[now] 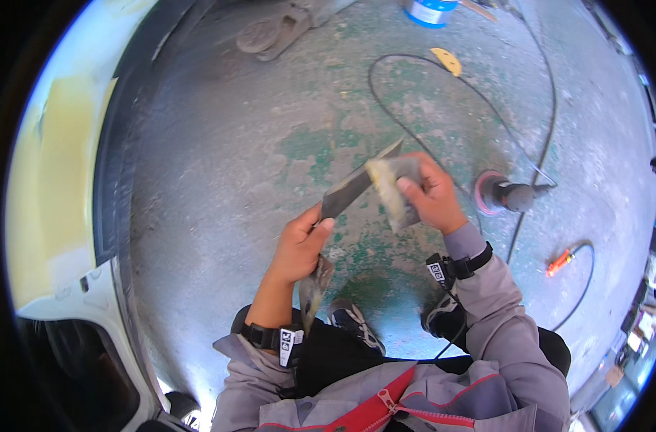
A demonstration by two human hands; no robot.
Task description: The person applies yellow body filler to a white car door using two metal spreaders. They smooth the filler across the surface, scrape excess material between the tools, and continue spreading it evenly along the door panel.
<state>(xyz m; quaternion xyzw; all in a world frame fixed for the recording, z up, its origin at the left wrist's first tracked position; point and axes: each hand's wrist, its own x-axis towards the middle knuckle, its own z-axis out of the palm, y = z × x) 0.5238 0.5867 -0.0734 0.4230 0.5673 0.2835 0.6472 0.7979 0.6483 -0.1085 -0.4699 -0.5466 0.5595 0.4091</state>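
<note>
My left hand [303, 245] grips a long, dark flat blade [346, 197], which slants up to the right. A stained flat piece [312, 289] sticks out below that hand; whether it belongs to the blade cannot be told. Pinched between thumb and fingers of my right hand [436, 194] is a broad grey spreader [395, 189], blurred, with a yellowish paste-like smear along its left edge. This spreader overlaps the blade in view, near the blade's upper part; whether they touch is unclear.
At left stands a vehicle body with a yellowish patch [69, 162] on its panel. A round sander [503, 194], black hoses [552, 108], an orange-handled air tool [560, 263], a yellow half-disc [446, 61] and a blue-and-white can [431, 12] are on the worn concrete floor [225, 162].
</note>
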